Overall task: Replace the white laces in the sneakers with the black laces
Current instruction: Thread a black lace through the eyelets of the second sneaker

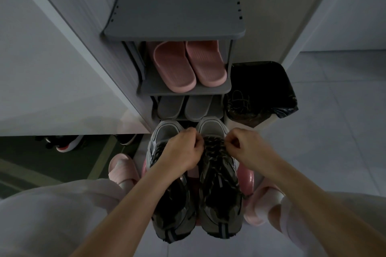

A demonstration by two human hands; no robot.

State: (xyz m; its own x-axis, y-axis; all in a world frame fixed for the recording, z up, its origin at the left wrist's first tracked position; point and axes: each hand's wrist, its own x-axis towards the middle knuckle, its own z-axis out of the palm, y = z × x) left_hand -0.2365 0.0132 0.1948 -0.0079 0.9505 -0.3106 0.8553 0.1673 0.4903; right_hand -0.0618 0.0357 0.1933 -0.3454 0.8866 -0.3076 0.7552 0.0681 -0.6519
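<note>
- both sneakers sit side by side on a pink stool (248, 179) in front of the shoe rack (175, 27), toes toward the rack.
- left hand (183, 152): fingers curled, pinching the black lace (215, 148) at the toe end of the right-side sneaker (221, 194).
- right hand (245, 148): also curled tight on the same lace, opp. side of the eyelet rows.
- left-side sneaker (171, 225) looks already dark-laced; light too dim to be sure.
- pale cord loops (238, 100) in the bin (261, 81), prob. the old white laces.
- step in hand, my read: snugging the lower crossings.
- to do it well: pull both sides evenly, keep lace flat w/o twists, work slack row by row toward the ankle, match end lengths before the top eyelets.
- keep the sneaker steady so it doesn't slide off the stool.
</note>
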